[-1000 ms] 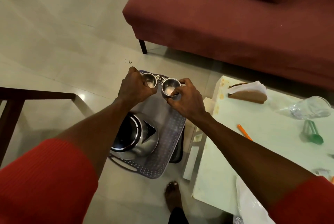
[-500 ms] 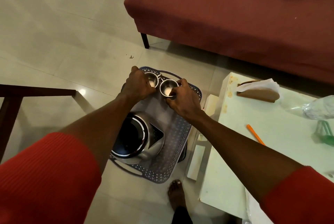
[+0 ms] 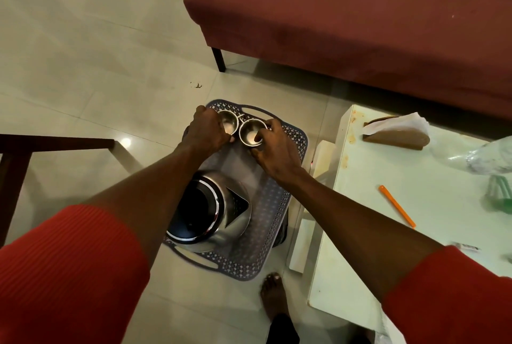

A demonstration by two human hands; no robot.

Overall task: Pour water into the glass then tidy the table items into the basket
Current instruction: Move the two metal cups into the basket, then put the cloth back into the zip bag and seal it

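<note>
While both steel cups hang low over the far end of the basket [image 3: 279, 205], the main risk I see is a clash: the two rims sit just beside each other, perhaps touching, and if either hand lets go unevenly a cup could tip onto its side or knock its neighbour. Left cup [image 3: 228, 122] and right cup [image 3: 250, 135] both show a pale patch inside, reflection or residue, cannot tell which; if liquid, a tilt would spill it through the basket's perforated floor onto the tiles. The kettle [image 3: 210, 210] already fills the near end of the basket, lid open, so free room is limited to the far end; a cup set too close to the wall or the far handle may rest crooked. Cannot tell whether the cups have reached the basket floor. Left hand [image 3: 206, 133]: fingers curled tight round the left cup from its outer side, knuckles up, firm grip. Right hand [image 3: 273, 146]: pinching the right cup, thumb tip at the near rim, other fingers wrapped round the far side. Neither hand is loosening, as far as I can judge. Basket stands on the floor just beside the pale bench [image 3: 432, 205]. On the bench wait an orange pen [image 3: 397, 206], a napkin holder [image 3: 396, 133] and a clear glass [image 3: 490, 158] lying at the right edge, blurred. Judgement: tidying partway done, those items likely next.
</note>
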